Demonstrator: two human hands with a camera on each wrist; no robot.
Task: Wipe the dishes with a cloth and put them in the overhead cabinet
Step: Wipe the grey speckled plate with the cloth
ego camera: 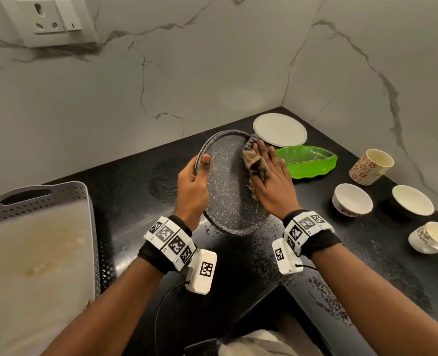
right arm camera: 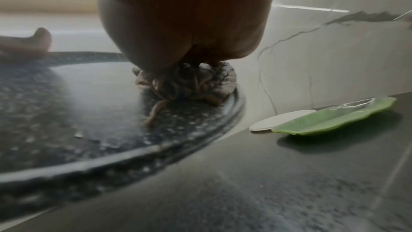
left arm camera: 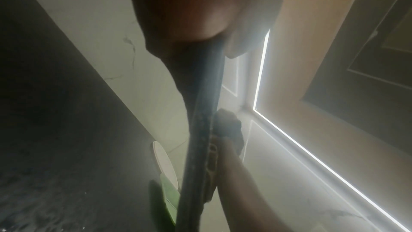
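Observation:
A dark speckled round plate (ego camera: 225, 191) is held tilted above the black counter. My left hand (ego camera: 193, 186) grips its left rim, thumb on the face and fingers behind. My right hand (ego camera: 269, 181) lies flat on the plate's right side and presses a crumpled brownish cloth (ego camera: 255, 160) against it with straight fingers. In the left wrist view the plate (left arm camera: 200, 130) is seen edge-on with the cloth (left arm camera: 229, 130) beside it. In the right wrist view the cloth (right arm camera: 189, 84) bunches under my palm near the plate's (right arm camera: 89, 112) far rim.
On the counter (ego camera: 315, 253) behind lie a white plate (ego camera: 279, 129) and a green leaf-shaped dish (ego camera: 310, 161). To the right stand a floral mug (ego camera: 371, 167), two bowls (ego camera: 353, 200) (ego camera: 412, 204) and a cup (ego camera: 432, 237). A grey perforated tray (ego camera: 32, 240) sits at left.

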